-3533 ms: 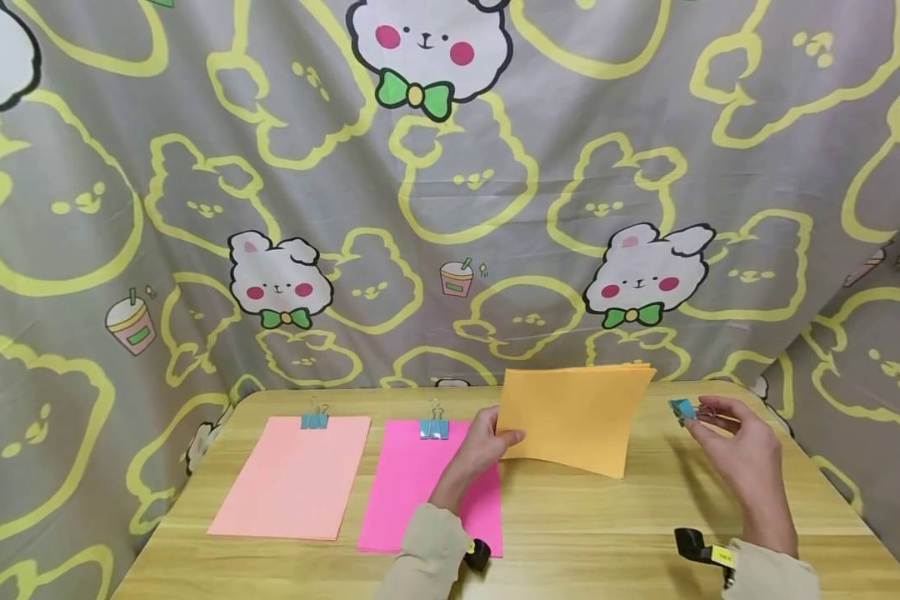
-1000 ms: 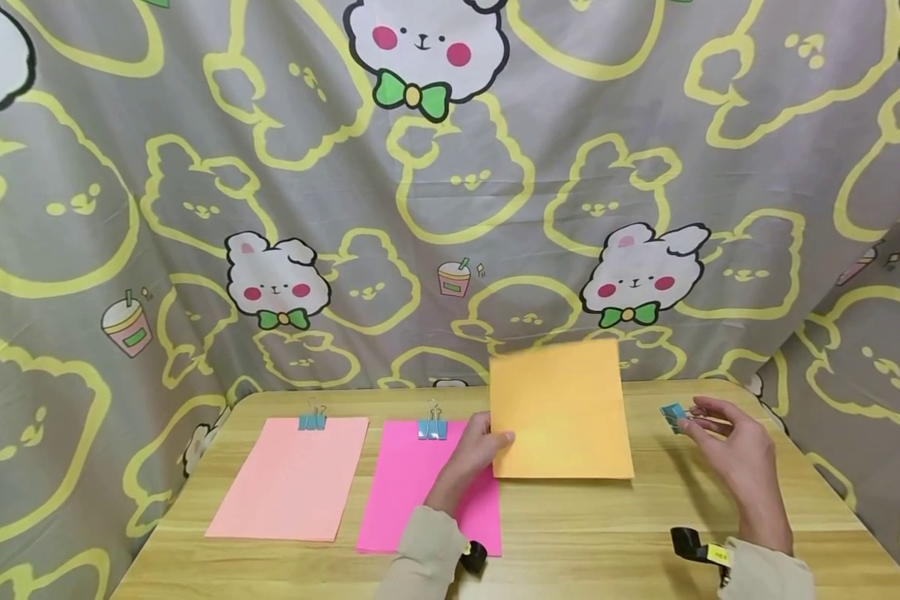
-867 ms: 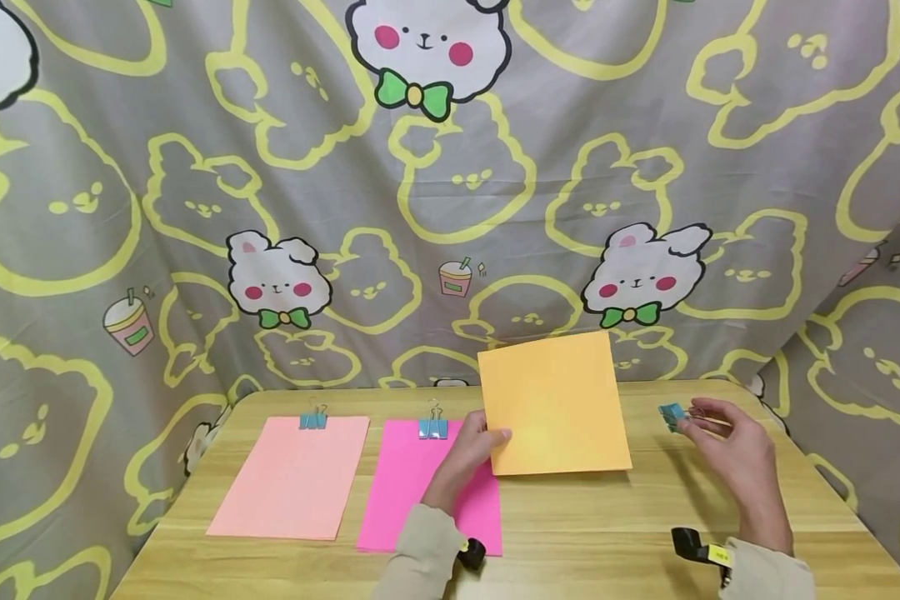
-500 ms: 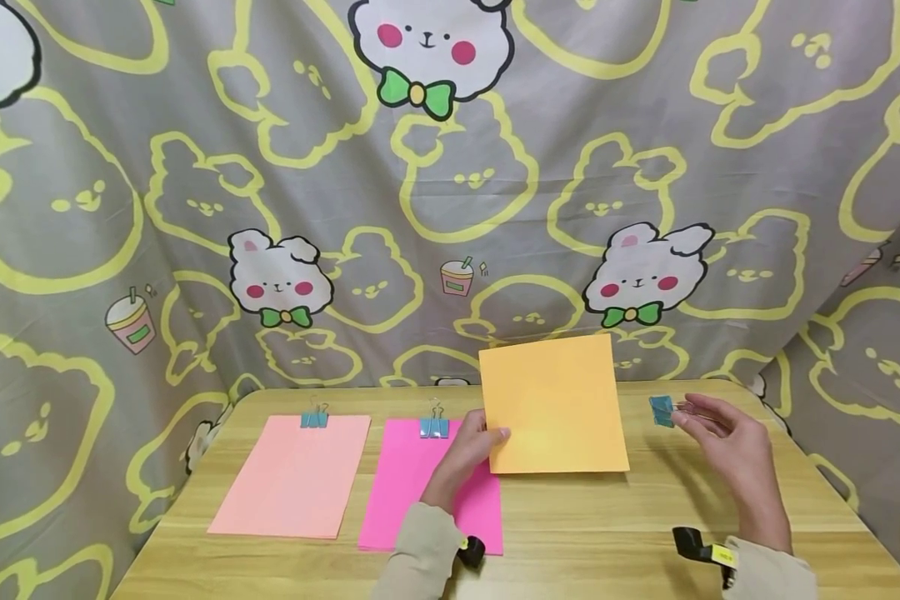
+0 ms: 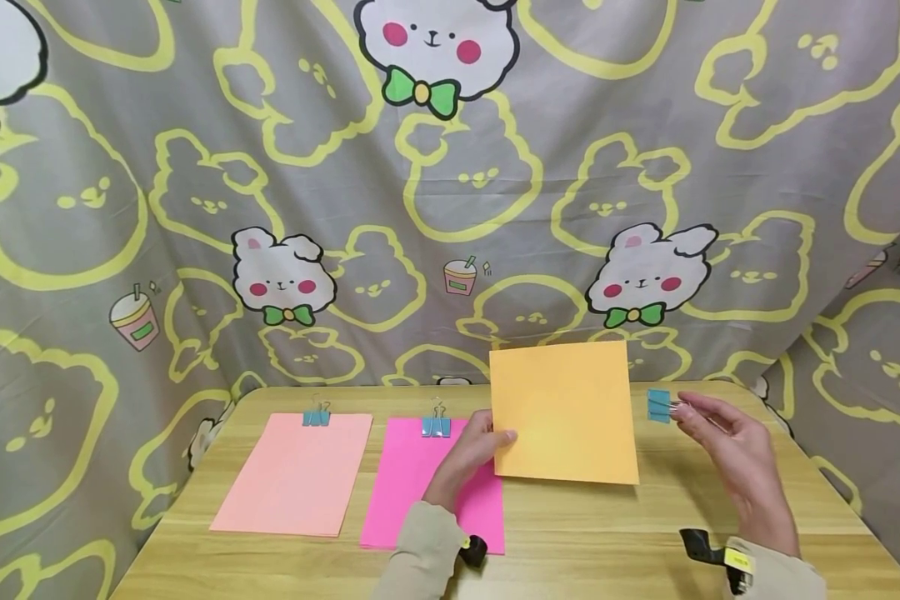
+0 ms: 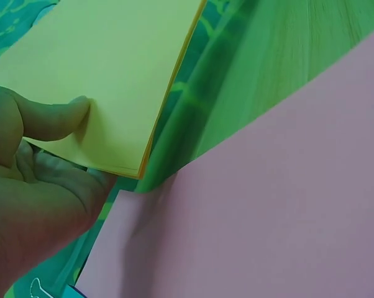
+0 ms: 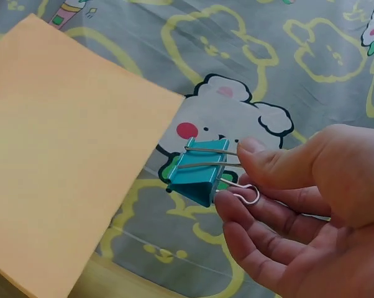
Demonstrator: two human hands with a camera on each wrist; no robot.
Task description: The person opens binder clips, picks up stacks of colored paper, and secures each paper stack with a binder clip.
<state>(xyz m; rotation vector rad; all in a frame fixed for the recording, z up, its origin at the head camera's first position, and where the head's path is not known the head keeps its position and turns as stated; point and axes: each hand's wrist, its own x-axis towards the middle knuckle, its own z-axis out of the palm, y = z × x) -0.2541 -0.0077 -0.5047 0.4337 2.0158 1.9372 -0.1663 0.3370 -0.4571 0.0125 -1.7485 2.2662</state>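
My left hand [image 5: 471, 450] pinches the left edge of a thin stack of orange paper [image 5: 566, 408], thumb in front and fingers behind. The stack is raised off the table and faces me. To its right, my right hand [image 5: 735, 450] holds a teal binder clip [image 5: 658, 406] by its wire handles, between thumb and fingers. In the right wrist view the clip [image 7: 200, 169] is apart from the paper's edge [image 7: 81, 143]. The left wrist view shows several sheets layered at the stack's corner [image 6: 137, 167].
Pale pink paper [image 5: 292, 479] with a blue binder clip [image 5: 316, 417] at its top lies at left. Bright pink paper [image 5: 405, 492] with another blue clip [image 5: 436, 427] lies beside it, partly under my left forearm. A patterned curtain [image 5: 450, 192] hangs behind the wooden table [image 5: 570, 542].
The orange stack has swung from a sideways tilt to facing me, and lately dipped slightly to the right. The right hand has turned the clip and brought it a little closer to the paper.
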